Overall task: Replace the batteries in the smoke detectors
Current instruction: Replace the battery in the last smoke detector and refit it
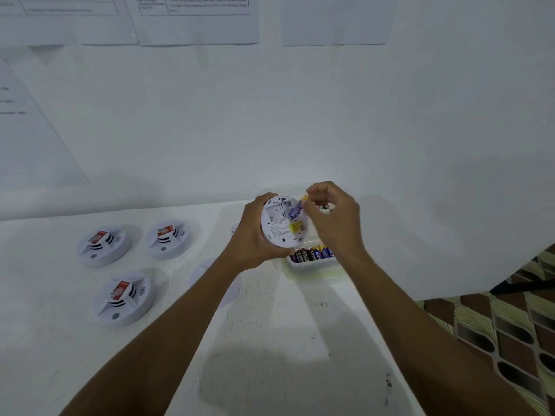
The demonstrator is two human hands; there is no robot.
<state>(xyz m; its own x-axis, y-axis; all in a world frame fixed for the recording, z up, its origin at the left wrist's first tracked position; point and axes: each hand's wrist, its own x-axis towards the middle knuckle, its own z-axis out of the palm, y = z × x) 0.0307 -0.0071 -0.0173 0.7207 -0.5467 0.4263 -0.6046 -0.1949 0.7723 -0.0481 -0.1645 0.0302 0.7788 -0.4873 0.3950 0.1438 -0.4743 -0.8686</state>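
My left hand point(250, 235) grips a white round smoke detector point(280, 223) from the left, its back side facing me with the battery bay open. My right hand point(330, 219) pinches a purple and yellow battery point(295, 208) at the bay's upper right edge. Just below the hands sits a clear plastic box point(312, 265) holding several batteries point(312, 254). Three more white smoke detectors lie on the table to the left: one point(103, 244), one point(168, 238) and one point(123, 297), each with a red label on top.
A white table point(270, 340) stands against a white wall with printed sheets point(198, 19) taped on it. A white round cover point(210, 277) lies partly hidden under my left forearm. Patterned floor point(510, 331) shows past the table's right edge.
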